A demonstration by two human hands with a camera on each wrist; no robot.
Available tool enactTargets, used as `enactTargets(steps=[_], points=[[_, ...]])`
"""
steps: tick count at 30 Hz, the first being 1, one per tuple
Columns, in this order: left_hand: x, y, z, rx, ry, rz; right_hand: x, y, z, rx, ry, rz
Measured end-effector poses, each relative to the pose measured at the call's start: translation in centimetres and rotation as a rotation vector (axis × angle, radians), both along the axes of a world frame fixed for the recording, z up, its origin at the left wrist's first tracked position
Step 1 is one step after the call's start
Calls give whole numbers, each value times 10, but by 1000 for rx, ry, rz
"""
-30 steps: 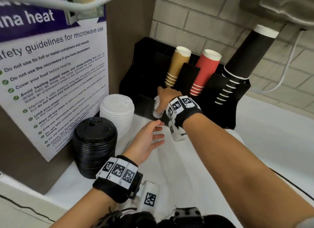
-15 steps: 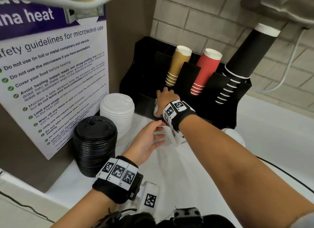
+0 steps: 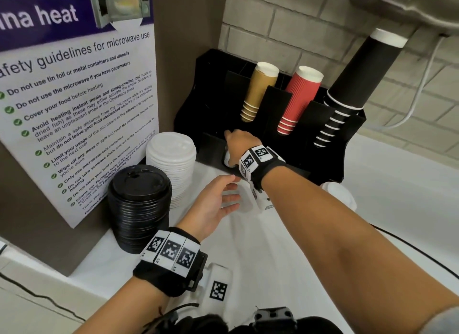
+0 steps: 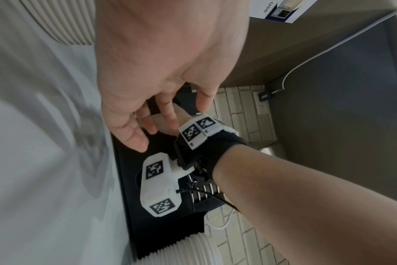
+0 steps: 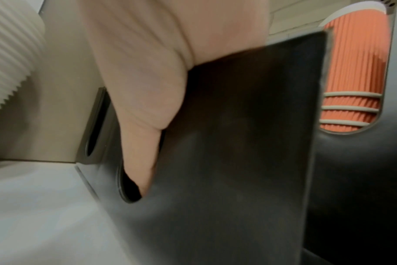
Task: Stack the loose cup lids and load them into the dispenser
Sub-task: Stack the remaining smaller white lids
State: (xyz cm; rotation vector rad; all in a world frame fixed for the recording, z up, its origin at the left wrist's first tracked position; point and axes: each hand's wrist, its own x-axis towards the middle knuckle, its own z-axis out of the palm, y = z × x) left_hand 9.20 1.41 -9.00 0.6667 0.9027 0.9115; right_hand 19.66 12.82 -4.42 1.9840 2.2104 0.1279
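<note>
A black dispenser point(image 3: 330, 159) stands against the brick wall. My right hand point(image 3: 238, 144) reaches down into its front left compartment and grips a small stack of white lids point(image 3: 227, 157), of which only an edge shows below the palm. In the right wrist view the thumb point(image 5: 143, 136) lies in the notch of the dispenser's front panel point(image 5: 238, 143), and the fingers are hidden behind it. My left hand point(image 3: 221, 199) hovers open over the white counter just in front, holding nothing. A tall stack of white lids point(image 3: 171, 159) and a stack of black lids point(image 3: 139, 207) stand to the left.
Gold point(image 3: 258, 92), red point(image 3: 298, 100) and black point(image 3: 347, 95) cup stacks lean out of the dispenser's upper slots. Another white lid stack point(image 3: 340, 197) lies on the counter right of my forearm. A microwave safety poster point(image 3: 74, 110) covers the left wall. A white cable point(image 3: 419, 95) hangs at the right.
My right hand has pushed further down and left into the dispenser compartment with the white lids. The left hand has barely moved.
</note>
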Motion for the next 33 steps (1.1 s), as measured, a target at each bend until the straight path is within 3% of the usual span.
enactTargets(steps=[5,12,14,17,20,22,27,33], points=[[1,-2,0,4,-15,-1,-4,1,0,-20,-52,-72],[1,-5,-1,-7,-21,0,0,-1,1,-35,-16,7],[1,-3,0,-12,-17,2,2,-7,10,-23,76,21],[-2,2,1,-26,-32,7,20,-28,33,150,393,-29],[-2,7,3,-11,-27,-5,60,-70,48,425,664,-147],[-1,9,4,8,-20,-23,92,-102,49,490,710,-302],[6,14,7,45,-6,-55,143,-164,33,279,718,-787],[11,14,9,73,13,-90,146,-173,10,261,870,-820]])
